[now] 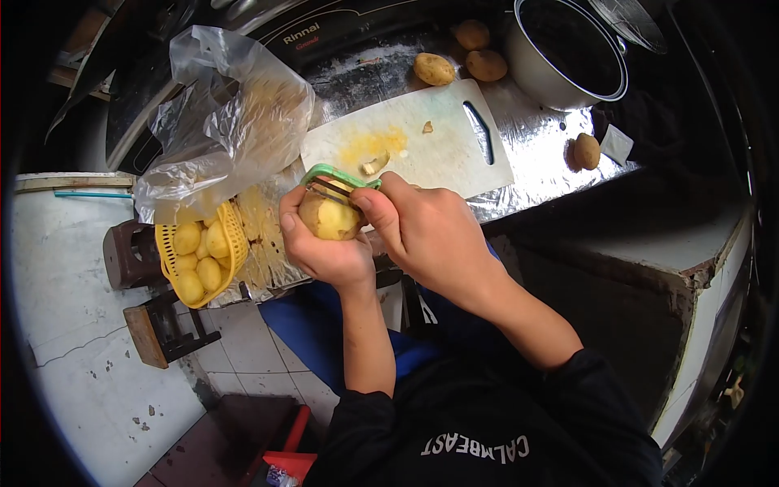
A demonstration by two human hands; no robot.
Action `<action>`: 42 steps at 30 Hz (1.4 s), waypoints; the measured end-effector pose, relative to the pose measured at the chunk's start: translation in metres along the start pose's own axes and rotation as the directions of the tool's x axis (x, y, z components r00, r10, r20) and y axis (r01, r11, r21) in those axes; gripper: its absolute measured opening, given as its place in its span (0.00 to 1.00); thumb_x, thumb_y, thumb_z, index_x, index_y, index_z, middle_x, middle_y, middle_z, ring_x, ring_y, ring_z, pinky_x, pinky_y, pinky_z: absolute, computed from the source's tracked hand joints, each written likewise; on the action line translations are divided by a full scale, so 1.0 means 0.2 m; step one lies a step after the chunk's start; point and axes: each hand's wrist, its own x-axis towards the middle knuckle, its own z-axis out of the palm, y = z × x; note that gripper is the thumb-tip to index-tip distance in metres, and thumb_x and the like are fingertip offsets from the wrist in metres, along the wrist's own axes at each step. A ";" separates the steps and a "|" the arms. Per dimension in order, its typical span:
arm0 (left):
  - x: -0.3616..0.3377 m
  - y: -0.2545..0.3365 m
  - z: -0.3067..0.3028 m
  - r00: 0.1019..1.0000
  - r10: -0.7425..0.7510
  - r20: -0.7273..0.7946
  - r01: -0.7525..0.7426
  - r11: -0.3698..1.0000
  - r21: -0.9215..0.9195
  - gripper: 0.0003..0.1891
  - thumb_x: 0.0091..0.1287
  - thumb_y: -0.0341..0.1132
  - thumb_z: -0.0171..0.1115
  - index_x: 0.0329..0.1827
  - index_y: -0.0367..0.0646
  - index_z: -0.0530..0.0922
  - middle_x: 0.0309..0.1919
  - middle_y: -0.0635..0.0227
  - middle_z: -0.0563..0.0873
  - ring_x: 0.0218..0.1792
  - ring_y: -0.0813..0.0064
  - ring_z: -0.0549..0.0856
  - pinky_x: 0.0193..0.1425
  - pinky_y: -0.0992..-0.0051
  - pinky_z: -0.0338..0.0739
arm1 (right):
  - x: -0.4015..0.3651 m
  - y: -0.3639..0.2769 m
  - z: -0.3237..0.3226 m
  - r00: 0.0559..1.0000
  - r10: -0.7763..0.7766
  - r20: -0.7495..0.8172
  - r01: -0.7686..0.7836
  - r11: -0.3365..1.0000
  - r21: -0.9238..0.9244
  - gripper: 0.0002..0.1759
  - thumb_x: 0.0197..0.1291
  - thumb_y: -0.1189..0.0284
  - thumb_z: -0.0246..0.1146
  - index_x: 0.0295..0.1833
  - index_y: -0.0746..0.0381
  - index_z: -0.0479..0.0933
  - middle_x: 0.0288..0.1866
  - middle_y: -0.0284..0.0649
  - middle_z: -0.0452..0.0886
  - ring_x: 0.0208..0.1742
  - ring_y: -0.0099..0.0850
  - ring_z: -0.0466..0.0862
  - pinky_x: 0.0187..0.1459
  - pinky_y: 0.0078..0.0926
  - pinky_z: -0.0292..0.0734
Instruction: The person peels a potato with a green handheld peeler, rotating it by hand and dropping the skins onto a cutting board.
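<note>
My left hand [329,252] is closed around a partly peeled potato [331,219], with brown skin left on some of its surface. A green peeler [339,175] is gripped in my right hand [422,227], its blade lying across the top of the potato. Just beyond both hands is a white cutting board [438,154], marked with a yellow stain and holding a strip of peel [376,164] and a small scrap [428,127].
A yellow basket [236,235] of peeled potatoes hangs near the counter's left edge beside a clear plastic bag [251,122]. Unpeeled potatoes [434,70] lie behind the board, near a large pot [552,61]. Another potato [586,152] sits at right.
</note>
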 end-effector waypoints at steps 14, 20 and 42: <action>0.02 0.08 0.03 0.998 0.052 -0.039 -0.054 0.997 -0.059 0.27 0.70 0.48 0.35 0.41 0.31 0.76 0.32 0.56 0.82 0.34 0.65 0.83 0.36 0.72 0.82 | 0.02 0.02 0.02 0.999 0.026 0.019 -0.027 0.996 0.081 0.25 0.70 0.53 0.52 0.30 0.64 0.74 0.15 0.50 0.75 0.19 0.51 0.79 0.22 0.44 0.75; 0.02 -0.03 0.04 0.996 -0.069 0.056 0.069 0.998 0.010 0.28 0.72 0.48 0.32 0.42 0.31 0.76 0.31 0.54 0.83 0.22 0.66 0.80 0.24 0.72 0.77 | 0.09 0.08 -0.02 0.968 0.248 0.038 -0.251 0.954 0.162 0.28 0.69 0.53 0.54 0.28 0.67 0.76 0.16 0.52 0.76 0.19 0.51 0.79 0.24 0.41 0.75; 0.00 0.06 -0.01 0.797 -0.232 0.558 0.450 0.844 -0.292 0.28 0.72 0.49 0.36 0.62 0.33 0.68 0.57 0.49 0.78 0.58 0.57 0.78 0.64 0.60 0.72 | 0.07 0.11 -0.13 0.996 -0.011 0.089 -0.019 0.947 0.322 0.25 0.53 0.56 0.70 0.42 0.69 0.78 0.25 0.49 0.79 0.26 0.45 0.80 0.31 0.35 0.74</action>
